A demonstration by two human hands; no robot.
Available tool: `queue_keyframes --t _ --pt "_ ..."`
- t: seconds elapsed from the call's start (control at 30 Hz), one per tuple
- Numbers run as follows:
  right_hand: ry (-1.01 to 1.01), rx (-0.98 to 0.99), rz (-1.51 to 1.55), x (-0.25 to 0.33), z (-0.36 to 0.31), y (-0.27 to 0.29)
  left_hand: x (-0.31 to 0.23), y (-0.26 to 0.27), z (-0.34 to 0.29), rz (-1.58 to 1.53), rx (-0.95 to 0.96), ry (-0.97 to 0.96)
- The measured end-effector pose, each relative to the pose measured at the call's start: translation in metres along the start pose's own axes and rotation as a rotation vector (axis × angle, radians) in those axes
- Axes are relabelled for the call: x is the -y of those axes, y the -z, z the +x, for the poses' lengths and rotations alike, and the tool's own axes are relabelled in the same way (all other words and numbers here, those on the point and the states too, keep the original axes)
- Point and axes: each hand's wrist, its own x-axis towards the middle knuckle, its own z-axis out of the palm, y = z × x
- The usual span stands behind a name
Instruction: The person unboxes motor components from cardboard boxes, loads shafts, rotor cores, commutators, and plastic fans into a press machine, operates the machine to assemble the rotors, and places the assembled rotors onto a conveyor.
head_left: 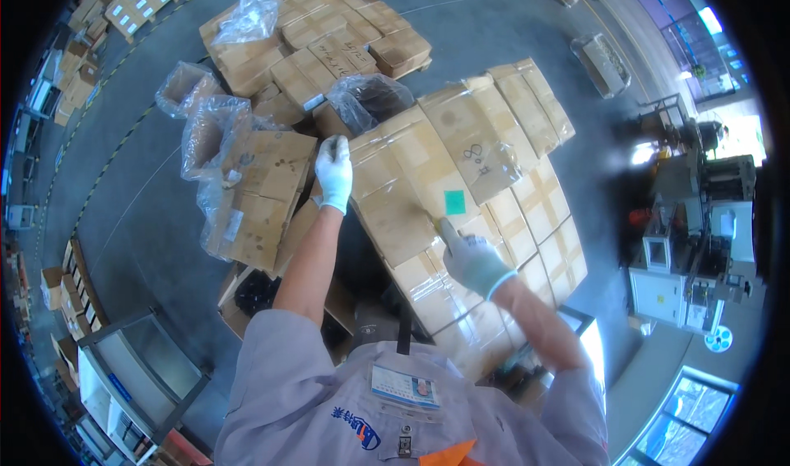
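Note:
My left hand (333, 174), in a white glove, has its fingers curled at the near-left corner of a taped cardboard box (395, 162) on top of a stack. My right hand (473, 260), gloved too, is closed over the same box top, its index finger reaching forward. A small yellowish tip shows at that finger; what it belongs to is too blurred to name. Just beyond it a green square label (454, 202) sticks to the cardboard. Left of my left hand leans an open, stained carton (267, 190) with clear plastic around it.
More taped boxes (547, 227) are stacked on the right. Behind stands a pallet load of cartons (329, 22), with a clear plastic bag (247, 18) on it. An open box with black contents (257, 292) sits low at the left. Machinery (691, 227) stands far right.

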Motion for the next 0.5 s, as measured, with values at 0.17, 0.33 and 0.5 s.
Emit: queue_keyframes --t 0.17,0.33,0.5 --pt "-0.120 0.089 0.044 -0.039 -0.076 -0.036 0.005 -0.003 0.001 0.048 0.007 -0.069" --pt "-0.442 -0.034 0.141 -0.140 -0.120 -0.108 0.014 0.011 0.008 0.180 0.035 -0.088" --pt "-0.678 -0.491 0.063 -0.285 -0.120 -0.205 0.019 0.036 0.029 0.206 0.034 -0.051"
